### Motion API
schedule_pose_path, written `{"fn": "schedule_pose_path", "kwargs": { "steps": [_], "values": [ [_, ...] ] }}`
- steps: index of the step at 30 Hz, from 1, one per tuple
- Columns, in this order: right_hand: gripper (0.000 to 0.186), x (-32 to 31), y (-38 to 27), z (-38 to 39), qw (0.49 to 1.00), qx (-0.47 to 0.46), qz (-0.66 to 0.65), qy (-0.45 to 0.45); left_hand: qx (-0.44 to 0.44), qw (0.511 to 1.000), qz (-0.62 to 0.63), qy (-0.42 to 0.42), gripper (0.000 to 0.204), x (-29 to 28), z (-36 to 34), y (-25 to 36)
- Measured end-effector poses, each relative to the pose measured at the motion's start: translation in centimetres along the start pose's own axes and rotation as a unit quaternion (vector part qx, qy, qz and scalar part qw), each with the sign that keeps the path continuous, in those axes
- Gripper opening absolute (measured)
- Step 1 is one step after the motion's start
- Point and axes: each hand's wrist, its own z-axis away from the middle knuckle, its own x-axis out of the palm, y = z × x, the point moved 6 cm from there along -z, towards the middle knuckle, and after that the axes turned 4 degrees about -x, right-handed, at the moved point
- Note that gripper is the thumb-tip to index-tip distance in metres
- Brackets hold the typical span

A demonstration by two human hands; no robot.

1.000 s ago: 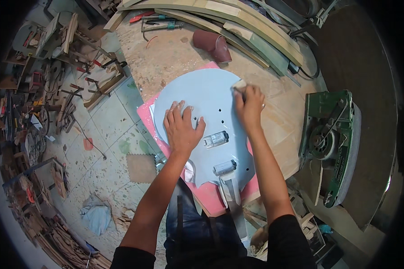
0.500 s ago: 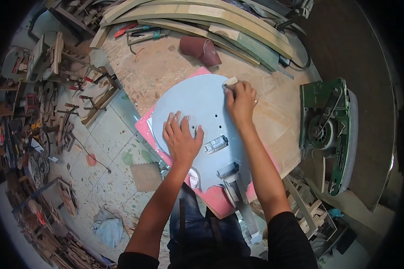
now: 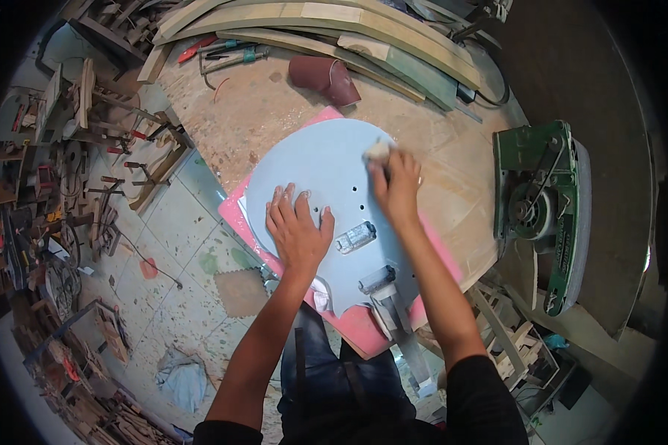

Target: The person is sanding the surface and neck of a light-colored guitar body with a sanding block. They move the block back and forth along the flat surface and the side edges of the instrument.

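**Pressing Flat, Pinching Small**

Working over a worktop (image 3: 453, 185) stretching beyond the fingers, and a pink sheet (image 3: 356, 331). Pressing a pale blue guitar body (image 3: 341, 200) beneath the fingers; probably handling stiff, fairly heavy and slippery, calling for a hold by the rim outside them. Laying the left hand (image 3: 298, 231) on it with fingers spread. Gripping, with the fingers of the right hand (image 3: 398, 185), a small pale block (image 3: 378, 150).
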Motion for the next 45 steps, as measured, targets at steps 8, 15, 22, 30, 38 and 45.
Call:
{"fn": "schedule_pose_path", "kwargs": {
  "steps": [8,15,22,30,38,45],
  "values": [
    [0.021,-0.7,2.6,0.5,0.999,-0.005,-0.019,-0.027,-0.007,1.000,0.001,0.000,0.049,0.1,-0.3,0.7],
    [0.033,-1.5,0.4,6.5,0.999,-0.026,-0.039,-0.002,-0.015,1.000,-0.012,0.009,0.048,-0.3,-0.1,-0.2],
    [0.030,-1.6,2.1,1.0,0.997,-0.056,-0.048,-0.013,-0.012,1.000,-0.011,0.012,0.048,0.2,-0.1,0.6],
    [0.034,-3.2,0.0,9.6,0.993,-0.084,-0.058,-0.053,-0.020,0.999,-0.023,0.021,0.048,-0.4,-0.1,-0.1],
    [0.034,-2.5,2.0,3.1,0.997,-0.056,-0.054,-0.019,-0.022,1.000,-0.010,0.007,0.049,0.3,0.1,0.8],
    [0.025,-6.2,-0.2,15.6,0.978,-0.116,-0.080,-0.152,-0.026,0.999,-0.023,0.014,0.050,-0.3,0.0,0.0]
  ]
}}
